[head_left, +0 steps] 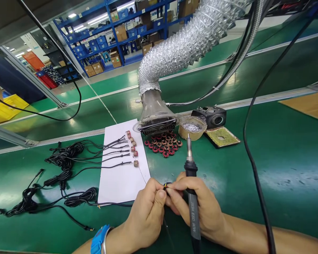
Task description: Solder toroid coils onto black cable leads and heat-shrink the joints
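Where hands (148, 215) meet, thin black wire (167, 184)

The conveyor belt (286, 155) is glossy green, and the paper sheet (119, 180) on it is white. The toroidal coils (163, 144) show red, black and copper windings; the cables (66, 157) are black. The flexible duct (185, 38) is silver with spiral ribbing, and the wristband (99, 240) is blue.

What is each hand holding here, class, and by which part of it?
The right hand grips a soldering iron by its black handle; the left hand pinches what looks like a black wire end between thumb and fingertips.
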Demonstrator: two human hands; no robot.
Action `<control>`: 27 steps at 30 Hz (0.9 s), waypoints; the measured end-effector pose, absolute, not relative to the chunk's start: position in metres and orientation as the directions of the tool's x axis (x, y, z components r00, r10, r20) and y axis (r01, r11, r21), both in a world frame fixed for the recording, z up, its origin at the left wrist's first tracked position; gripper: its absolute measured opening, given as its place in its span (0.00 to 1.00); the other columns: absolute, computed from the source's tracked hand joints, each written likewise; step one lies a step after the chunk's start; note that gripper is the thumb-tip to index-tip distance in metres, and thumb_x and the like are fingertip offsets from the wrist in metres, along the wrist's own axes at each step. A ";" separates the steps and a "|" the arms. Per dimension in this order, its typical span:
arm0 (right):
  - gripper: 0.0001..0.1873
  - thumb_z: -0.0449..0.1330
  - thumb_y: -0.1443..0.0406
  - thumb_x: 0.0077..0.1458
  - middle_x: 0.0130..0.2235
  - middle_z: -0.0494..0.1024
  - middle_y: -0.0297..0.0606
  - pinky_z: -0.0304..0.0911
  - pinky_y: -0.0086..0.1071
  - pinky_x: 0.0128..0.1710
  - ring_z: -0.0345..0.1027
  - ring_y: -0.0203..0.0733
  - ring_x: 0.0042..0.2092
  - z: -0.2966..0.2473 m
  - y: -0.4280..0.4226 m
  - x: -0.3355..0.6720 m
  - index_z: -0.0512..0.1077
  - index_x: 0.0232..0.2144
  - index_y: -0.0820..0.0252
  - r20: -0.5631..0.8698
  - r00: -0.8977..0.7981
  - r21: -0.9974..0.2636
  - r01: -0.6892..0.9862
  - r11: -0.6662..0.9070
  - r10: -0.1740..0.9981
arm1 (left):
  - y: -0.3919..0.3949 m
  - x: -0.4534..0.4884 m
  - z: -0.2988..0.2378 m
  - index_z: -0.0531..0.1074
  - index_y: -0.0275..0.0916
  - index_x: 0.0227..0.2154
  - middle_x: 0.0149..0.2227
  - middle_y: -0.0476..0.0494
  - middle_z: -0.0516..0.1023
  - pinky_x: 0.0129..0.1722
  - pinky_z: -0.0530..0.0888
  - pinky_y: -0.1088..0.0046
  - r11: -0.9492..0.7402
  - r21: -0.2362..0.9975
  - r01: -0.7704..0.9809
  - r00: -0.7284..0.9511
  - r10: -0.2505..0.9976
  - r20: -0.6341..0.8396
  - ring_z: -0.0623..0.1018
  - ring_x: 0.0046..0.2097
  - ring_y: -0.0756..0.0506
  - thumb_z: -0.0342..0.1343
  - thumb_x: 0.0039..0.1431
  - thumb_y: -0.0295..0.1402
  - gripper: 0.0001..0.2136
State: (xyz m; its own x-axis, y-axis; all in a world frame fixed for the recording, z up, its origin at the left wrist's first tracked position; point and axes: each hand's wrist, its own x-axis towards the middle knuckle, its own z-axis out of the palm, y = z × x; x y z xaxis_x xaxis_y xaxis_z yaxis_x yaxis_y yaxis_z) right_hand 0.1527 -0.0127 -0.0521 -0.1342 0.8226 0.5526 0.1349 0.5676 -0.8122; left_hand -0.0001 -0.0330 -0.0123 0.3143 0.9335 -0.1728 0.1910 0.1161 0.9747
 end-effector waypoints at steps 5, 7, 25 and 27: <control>0.11 0.57 0.73 0.57 0.27 0.69 0.29 0.65 0.26 0.26 0.66 0.31 0.25 -0.045 -0.010 0.155 0.60 0.39 0.56 0.536 -0.178 -0.815 0.149 0.561 0.826 | -0.029 -0.003 -0.013 0.63 0.39 0.40 0.20 0.55 0.66 0.24 0.59 0.78 0.155 0.975 0.160 0.296 0.934 -0.197 0.61 0.22 0.54 0.41 0.69 0.43 0.13; 0.12 0.57 0.74 0.56 0.29 0.69 0.30 0.66 0.26 0.27 0.66 0.32 0.27 -0.041 -0.008 0.159 0.61 0.39 0.56 0.544 -0.221 -0.800 0.154 0.580 0.809 | -0.024 -0.006 -0.011 0.62 0.39 0.43 0.19 0.58 0.63 0.24 0.58 0.78 0.204 0.972 0.117 0.294 0.928 -0.230 0.60 0.22 0.53 0.43 0.68 0.44 0.13; 0.17 0.57 0.76 0.56 0.38 0.75 0.38 0.68 0.32 0.37 0.70 0.38 0.38 -0.034 0.006 0.171 0.63 0.46 0.58 0.605 -0.406 -0.723 0.079 0.686 0.685 | -0.012 -0.017 -0.005 0.69 0.37 0.31 0.24 0.53 0.61 0.27 0.56 0.75 0.244 0.888 0.390 0.374 0.839 -0.395 0.58 0.27 0.51 0.50 0.62 0.41 0.12; 0.18 0.58 0.76 0.54 0.39 0.75 0.39 0.68 0.33 0.39 0.70 0.39 0.39 -0.027 0.002 0.166 0.63 0.46 0.59 0.643 -0.412 -0.687 0.063 0.724 0.645 | -0.015 -0.014 -0.002 0.71 0.37 0.31 0.25 0.51 0.65 0.28 0.59 0.75 0.170 0.871 0.461 0.361 0.860 -0.359 0.62 0.28 0.50 0.50 0.61 0.36 0.09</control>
State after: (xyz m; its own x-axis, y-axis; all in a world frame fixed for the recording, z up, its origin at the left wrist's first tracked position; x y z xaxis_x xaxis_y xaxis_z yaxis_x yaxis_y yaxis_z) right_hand 0.1663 0.0024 -0.0274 -0.4121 0.6454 0.6432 0.0626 0.7243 -0.6866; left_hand -0.0136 -0.0150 -0.0018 0.3615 0.8605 -0.3590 0.4610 0.1697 0.8710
